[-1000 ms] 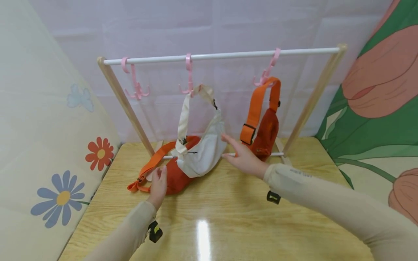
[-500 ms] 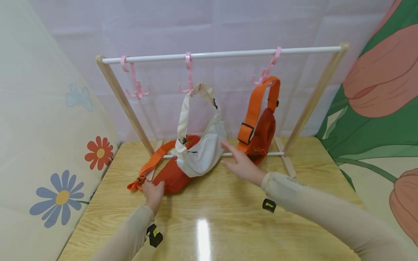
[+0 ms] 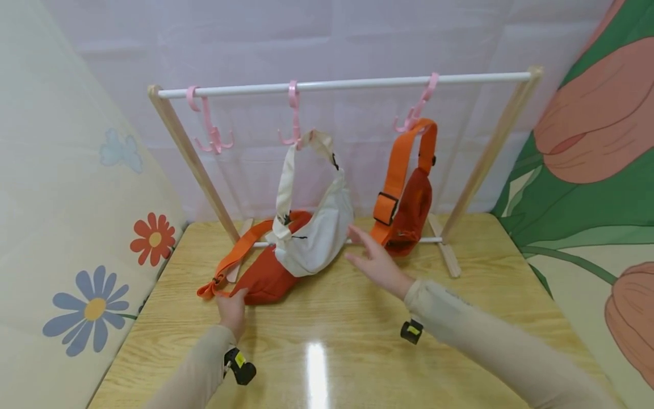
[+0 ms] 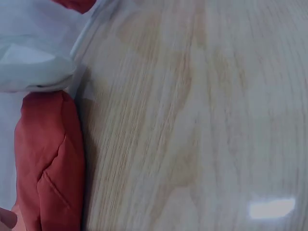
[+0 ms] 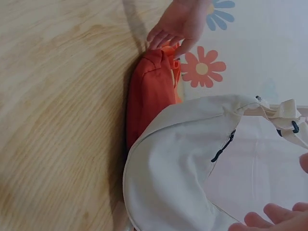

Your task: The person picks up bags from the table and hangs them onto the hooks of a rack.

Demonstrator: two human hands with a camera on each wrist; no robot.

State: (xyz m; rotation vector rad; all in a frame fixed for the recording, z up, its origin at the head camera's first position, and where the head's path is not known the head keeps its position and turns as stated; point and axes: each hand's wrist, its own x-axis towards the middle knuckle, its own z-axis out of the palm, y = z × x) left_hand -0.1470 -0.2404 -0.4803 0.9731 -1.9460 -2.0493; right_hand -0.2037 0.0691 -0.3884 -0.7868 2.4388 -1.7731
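Note:
A red waist bag [image 3: 268, 278] with an orange strap lies on the table at the left. My left hand [image 3: 232, 315] holds its near left end; in the right wrist view the left hand's fingers [image 5: 156, 42] and thumb straddle that end and the strap. A white waist bag [image 3: 322, 233] hangs by its strap from the middle pink hook [image 3: 293, 122], partly covering the red bag. Beside its right side my right hand [image 3: 378, 264] is held up with fingers extended, holding nothing. Another red waist bag [image 3: 416, 204] hangs from the right pink hook [image 3: 416, 108].
A rack with a white top bar [image 3: 357, 84] and wooden legs stands at the back of the wooden table [image 3: 357, 352]. On its left hangs another pink hook [image 3: 210, 128] with nothing on it. Patterned cloth walls [image 3: 76, 187] close in the sides.
My left hand has moved down to the lying red bag's near end and taken hold of it. The right hand stays by the white bag; the hanging red bag has swung slightly.

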